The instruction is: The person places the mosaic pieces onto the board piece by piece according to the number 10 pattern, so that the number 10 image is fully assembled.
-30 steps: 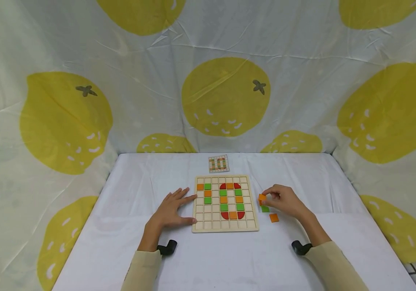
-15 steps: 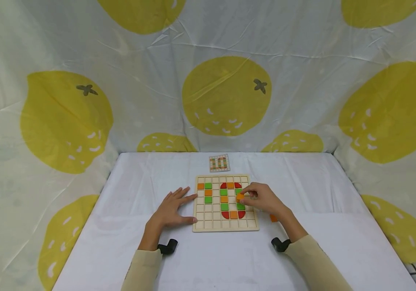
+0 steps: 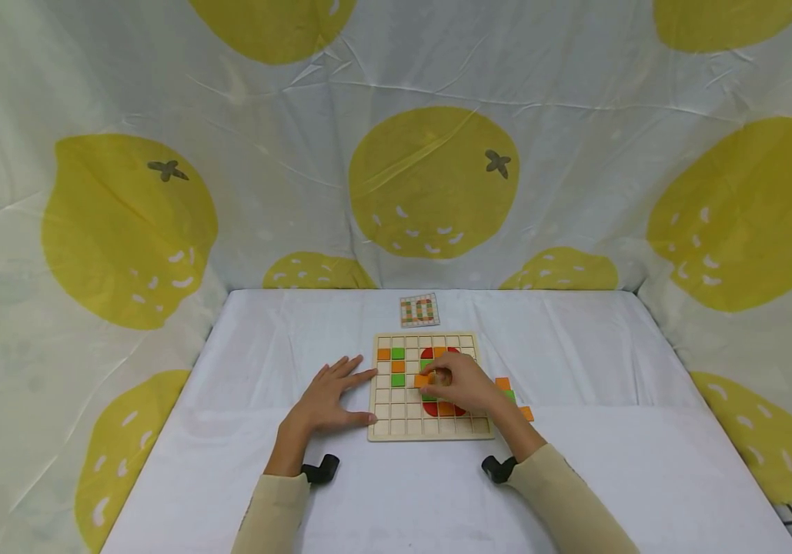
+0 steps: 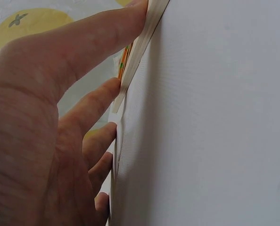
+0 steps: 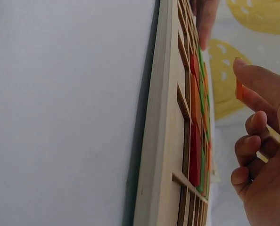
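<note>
A pale wooden grid board [image 3: 389, 427] lies on the white cloth, with orange, green and red tiles set in some of its squares. My right hand [image 3: 465, 385] is over the middle of the board and pinches an orange square tile [image 5: 239, 89] between thumb and forefinger. In the right wrist view that tile is held up on edge, apart from the board. My left hand [image 3: 326, 400] rests at the board's left side with fingers spread, thumb and forefinger touching its edge. Part of the red, orange and green ring of tiles is hidden under my right hand.
A small square card [image 3: 419, 310] printed with a coloured grid pattern lies behind the board. Right of the board are a loose orange tile [image 3: 502, 383], a green tile [image 3: 510, 395] and another orange tile [image 3: 526, 414], partly behind my right forearm.
My right hand has carried the orange tile leftward from the loose tiles beside the board to over the board's middle. The left hand has stayed at the board's edge.
</note>
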`<move>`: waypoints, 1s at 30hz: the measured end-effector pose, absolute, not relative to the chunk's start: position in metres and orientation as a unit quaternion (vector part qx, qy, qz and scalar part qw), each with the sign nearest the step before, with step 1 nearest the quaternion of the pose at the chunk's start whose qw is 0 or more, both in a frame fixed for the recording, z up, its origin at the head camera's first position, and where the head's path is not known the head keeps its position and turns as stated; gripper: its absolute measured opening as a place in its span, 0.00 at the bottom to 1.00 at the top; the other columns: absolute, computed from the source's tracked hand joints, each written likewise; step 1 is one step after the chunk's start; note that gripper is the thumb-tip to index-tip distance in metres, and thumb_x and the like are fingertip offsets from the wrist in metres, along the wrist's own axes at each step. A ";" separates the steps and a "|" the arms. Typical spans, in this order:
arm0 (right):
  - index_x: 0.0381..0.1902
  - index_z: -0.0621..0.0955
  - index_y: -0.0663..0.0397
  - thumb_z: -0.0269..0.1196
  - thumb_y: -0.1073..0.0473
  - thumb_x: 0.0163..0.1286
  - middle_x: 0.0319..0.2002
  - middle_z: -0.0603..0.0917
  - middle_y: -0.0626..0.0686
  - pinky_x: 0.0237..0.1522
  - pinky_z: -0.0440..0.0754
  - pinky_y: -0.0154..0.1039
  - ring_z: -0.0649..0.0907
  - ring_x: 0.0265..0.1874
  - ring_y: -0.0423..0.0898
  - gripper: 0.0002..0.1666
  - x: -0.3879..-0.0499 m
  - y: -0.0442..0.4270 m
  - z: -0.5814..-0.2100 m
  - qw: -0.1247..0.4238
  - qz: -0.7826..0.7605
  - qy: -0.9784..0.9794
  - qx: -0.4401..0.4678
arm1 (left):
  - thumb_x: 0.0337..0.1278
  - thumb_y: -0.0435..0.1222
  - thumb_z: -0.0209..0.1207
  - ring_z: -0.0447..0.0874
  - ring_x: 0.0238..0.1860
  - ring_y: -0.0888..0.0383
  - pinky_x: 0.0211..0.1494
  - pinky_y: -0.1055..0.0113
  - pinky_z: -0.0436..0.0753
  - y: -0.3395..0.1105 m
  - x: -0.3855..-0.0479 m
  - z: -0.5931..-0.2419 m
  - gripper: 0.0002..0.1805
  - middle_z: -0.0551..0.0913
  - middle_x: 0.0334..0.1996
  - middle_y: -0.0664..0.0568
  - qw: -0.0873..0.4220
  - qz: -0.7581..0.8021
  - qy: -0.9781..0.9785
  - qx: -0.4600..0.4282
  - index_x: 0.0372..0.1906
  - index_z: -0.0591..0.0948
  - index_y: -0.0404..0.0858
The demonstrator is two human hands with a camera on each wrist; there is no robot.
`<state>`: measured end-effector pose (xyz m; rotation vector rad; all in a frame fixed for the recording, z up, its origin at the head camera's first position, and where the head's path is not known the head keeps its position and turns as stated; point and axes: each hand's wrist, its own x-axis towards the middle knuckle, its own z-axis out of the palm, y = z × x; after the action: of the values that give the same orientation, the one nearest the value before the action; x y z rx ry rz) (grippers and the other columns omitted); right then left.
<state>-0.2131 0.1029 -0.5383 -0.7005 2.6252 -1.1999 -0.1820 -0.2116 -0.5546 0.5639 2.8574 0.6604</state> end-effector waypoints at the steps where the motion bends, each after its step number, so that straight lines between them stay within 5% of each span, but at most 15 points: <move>1: 0.45 0.90 0.43 0.77 0.48 0.62 0.25 0.76 0.45 0.29 0.70 0.32 0.73 0.26 0.40 0.15 -0.212 0.100 -0.538 0.089 -0.405 0.879 -0.235 | 0.47 0.68 0.67 0.49 0.84 0.44 0.83 0.39 0.49 -0.212 -0.182 -0.554 0.48 0.59 0.82 0.52 0.078 0.221 0.954 0.189 0.76 0.71 0.61; 7: 0.47 0.90 0.42 0.76 0.46 0.63 0.29 0.78 0.44 0.34 0.72 0.34 0.74 0.31 0.41 0.16 -0.208 0.084 -0.542 0.104 -0.392 0.882 -0.242 | 0.47 0.68 0.67 0.50 0.84 0.44 0.83 0.38 0.49 -0.211 -0.180 -0.552 0.47 0.60 0.82 0.51 0.075 0.220 0.954 0.191 0.76 0.71 0.61; 30: 0.47 0.91 0.41 0.75 0.46 0.63 0.21 0.72 0.43 0.28 0.66 0.32 0.71 0.23 0.39 0.16 -0.206 0.056 -0.553 0.098 -0.361 0.895 -0.243 | 0.47 0.68 0.68 0.50 0.83 0.43 0.83 0.37 0.50 -0.212 -0.182 -0.554 0.47 0.60 0.81 0.50 0.070 0.231 0.950 0.196 0.75 0.72 0.61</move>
<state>-0.2055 0.0564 -0.5529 -0.7201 2.6493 -1.0682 -0.1816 -0.2124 -0.5544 0.5911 2.8604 0.6948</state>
